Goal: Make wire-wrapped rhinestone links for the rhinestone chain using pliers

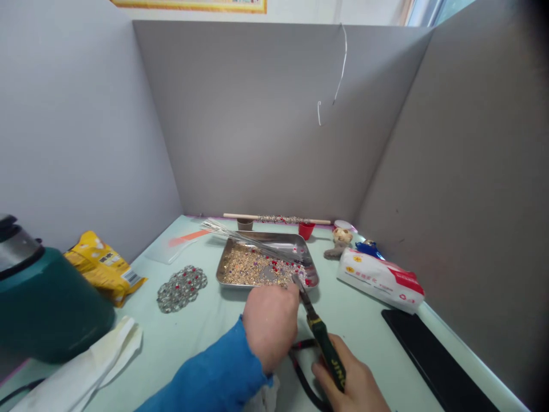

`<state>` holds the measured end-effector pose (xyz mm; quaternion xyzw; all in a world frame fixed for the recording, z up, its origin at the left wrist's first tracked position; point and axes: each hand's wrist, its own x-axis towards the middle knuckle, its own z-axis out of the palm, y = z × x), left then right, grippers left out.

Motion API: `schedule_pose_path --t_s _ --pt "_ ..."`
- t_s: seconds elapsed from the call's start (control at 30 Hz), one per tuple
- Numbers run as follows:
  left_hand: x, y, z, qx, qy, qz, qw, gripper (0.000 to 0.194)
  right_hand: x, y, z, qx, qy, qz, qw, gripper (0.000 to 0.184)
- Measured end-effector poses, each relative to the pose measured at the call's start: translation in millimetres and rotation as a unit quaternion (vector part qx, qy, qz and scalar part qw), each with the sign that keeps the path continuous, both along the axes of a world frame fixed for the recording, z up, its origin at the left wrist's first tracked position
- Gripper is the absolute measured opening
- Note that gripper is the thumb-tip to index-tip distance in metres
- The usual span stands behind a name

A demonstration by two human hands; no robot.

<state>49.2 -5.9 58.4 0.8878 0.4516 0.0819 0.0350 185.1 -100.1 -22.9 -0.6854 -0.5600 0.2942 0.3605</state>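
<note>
My right hand point(354, 380) is wrapped round the dark green handles of a pair of long-nose pliers point(323, 340). Their metal jaws reach forward to the near right edge of a steel tray point(221, 280), beside the fingertips of my left hand point(272, 323). That hand, in a blue sleeve, is closed with its back toward me; whatever its fingers pinch is hidden. Many small gold and red beads point(244, 263) lie in the tray. A bundle of thin wires point(231, 233) rests slantwise across it, its ends among the beads.
A beaded rod point(283, 219) lies across two small cups behind the tray. To the left are a coiled beaded strand point(182, 288), yellow packet point(105, 266) and green flask point(51, 303). A tissue pack point(380, 278) and black slab point(433, 355) lie right. Grey panels point(266, 120) enclose the table.
</note>
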Motion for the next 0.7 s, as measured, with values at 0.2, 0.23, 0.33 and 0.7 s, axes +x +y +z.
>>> schedule_pose_path --t_s 0.2,0.23,0.33,0.7 --pt "-3.9 24.2 -18.2 -0.102 -0.153 -0.154 0.971 0.029 11.1 -2.3 7.5 -0.01 0.043 0.024 0.999 0.024" --pt "-3.7 21.6 -14.6 -0.08 -0.119 -0.131 0.981 0.029 9.8 -1.4 7.5 -0.017 0.037 0.022 0.999 0.024" --pt "-2.3 3.5 4.4 0.009 0.031 -0.045 0.998 0.022 0.8 1.6 3.4 -0.022 -0.001 0.013 1.0 0.024" --pt "-4.0 22.4 -15.5 -0.052 -0.103 -0.137 0.984 0.03 13.0 -3.1 7.7 0.001 0.04 0.042 0.998 0.022"
